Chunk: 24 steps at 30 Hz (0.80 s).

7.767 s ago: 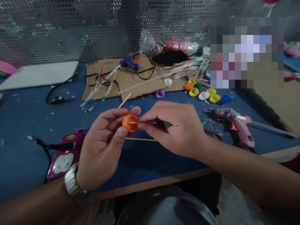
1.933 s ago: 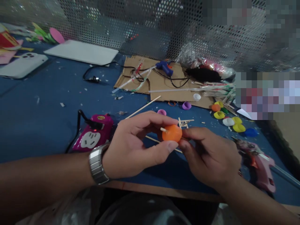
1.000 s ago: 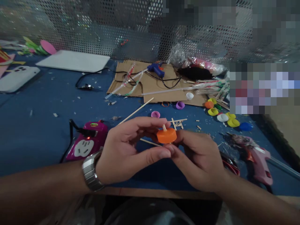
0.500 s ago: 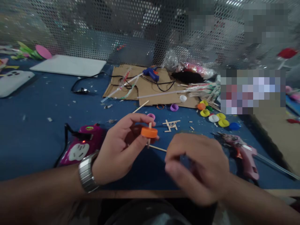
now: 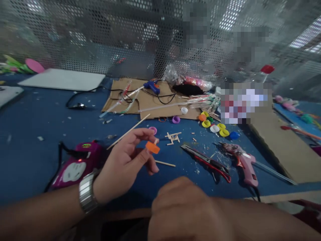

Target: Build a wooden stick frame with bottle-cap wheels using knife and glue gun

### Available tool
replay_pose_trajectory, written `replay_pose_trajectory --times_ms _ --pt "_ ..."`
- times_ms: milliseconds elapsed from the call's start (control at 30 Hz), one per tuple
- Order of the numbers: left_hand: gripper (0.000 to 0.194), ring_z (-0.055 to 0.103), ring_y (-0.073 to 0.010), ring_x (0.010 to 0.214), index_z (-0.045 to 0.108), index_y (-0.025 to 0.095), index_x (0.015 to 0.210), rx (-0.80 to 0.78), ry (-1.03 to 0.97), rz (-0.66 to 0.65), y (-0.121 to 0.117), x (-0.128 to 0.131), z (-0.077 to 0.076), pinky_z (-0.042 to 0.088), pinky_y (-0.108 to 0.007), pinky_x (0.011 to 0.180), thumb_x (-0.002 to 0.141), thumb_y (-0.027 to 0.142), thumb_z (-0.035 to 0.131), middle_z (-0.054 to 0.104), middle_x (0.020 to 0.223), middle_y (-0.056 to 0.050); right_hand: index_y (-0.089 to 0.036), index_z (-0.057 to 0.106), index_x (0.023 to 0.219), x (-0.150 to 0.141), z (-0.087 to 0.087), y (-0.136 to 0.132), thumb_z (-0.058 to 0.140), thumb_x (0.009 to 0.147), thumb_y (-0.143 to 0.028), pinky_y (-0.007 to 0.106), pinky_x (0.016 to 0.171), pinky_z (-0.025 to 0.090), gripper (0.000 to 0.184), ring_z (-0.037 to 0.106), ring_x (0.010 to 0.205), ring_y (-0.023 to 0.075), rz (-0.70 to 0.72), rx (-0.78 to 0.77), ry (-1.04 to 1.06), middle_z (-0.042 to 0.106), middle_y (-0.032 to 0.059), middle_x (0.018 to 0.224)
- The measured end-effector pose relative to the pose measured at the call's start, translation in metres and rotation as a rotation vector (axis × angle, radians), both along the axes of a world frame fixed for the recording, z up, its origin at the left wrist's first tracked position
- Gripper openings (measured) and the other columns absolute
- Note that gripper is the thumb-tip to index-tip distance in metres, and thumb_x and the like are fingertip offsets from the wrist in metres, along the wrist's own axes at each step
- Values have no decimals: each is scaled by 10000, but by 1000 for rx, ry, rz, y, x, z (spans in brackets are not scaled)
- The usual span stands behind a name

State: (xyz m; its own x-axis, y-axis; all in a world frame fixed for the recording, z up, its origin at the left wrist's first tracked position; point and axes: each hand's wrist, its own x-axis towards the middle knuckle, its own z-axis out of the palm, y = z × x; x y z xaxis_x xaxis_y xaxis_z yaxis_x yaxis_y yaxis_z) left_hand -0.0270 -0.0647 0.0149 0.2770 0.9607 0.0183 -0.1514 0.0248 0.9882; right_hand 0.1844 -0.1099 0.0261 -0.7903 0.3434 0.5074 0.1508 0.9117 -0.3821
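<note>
Two bare hands show above the near edge of a blue, scrap-littered counter. The left hand, a metal watch at its wrist, pinches a small round orange plastic bottle cap between thumb and fingers; a short wooden stick stub pokes up through it. The right hand is blurred close to the camera, curled, seemingly empty. Such a light pinch on smooth plastic could let the cap slip or tilt off its stick. Beyond lie a thin wooden skewer, a red utility knife, and a pink glue gun toward the right edge.
</note>
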Motion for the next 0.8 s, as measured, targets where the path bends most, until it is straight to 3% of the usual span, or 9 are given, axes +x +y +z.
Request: replay_pose_trajectory --times_ms 133,200,267,367,467,600,700,800 --pt "382 744 -53 584 453 256 1152 27 -90 -43 -3 -2 0 627 -173 501 1055 369 804 613 1181 25 -205 683 1312 3 5 46 810 1051 -377 448 997 656 337 736 1122 268 -204 -57 205 774 115 1195" --pt "416 742 -43 582 402 275 1137 6 -109 -78 -5 -3 0 619 -156 495 1061 369 801 595 1177 42 -205 682 1350 5 1 63 912 946 -521 409 918 656 563 730 1133 281 -320 -215 259 767 128 1260" --pt "439 741 -34 580 381 285 1140 -6 -112 -118 -7 -2 -1 615 -144 501 1060 369 804 583 1180 48 -204 675 1428 6 -7 72 906 948 -545 373 871 642 632 749 1077 250 -277 -342 224 774 129 1340" --pt "432 761 -40 639 398 282 1147 11 -100 -131 -7 -2 -2 629 -145 539 1056 375 810 572 1208 36 -199 716 1398 5 -15 71 868 1008 -435 332 873 612 481 777 946 190 -252 -389 236 829 79 1207" --pt "413 772 -61 715 445 273 1166 15 -86 -95 -5 -3 -4 673 -193 607 1041 373 826 582 1256 16 -184 765 1250 6 -15 66 862 1013 -363 306 868 598 312 784 945 184 -310 -320 285 831 62 1092" --pt "391 712 -93 705 570 199 1101 -66 47 -153 -2 -4 -5 629 -189 627 1063 538 762 663 937 15 -183 758 1193 9 -16 66 891 987 -348 295 852 606 296 767 909 173 -343 -242 308 821 68 1091" --pt "541 647 -92 612 637 155 973 -130 140 -270 -1 -3 -5 533 -165 551 1044 687 704 637 746 17 -195 754 1189 13 -19 67 907 972 -342 285 844 620 303 763 911 170 -321 -262 303 813 85 1161" --pt "575 546 -71 490 627 172 959 -183 139 -318 -1 -1 -7 446 -155 476 1015 739 705 565 629 64 -201 735 1290 15 -19 69 877 999 -308 292 914 623 342 763 944 172 -252 -276 252 821 77 1182"
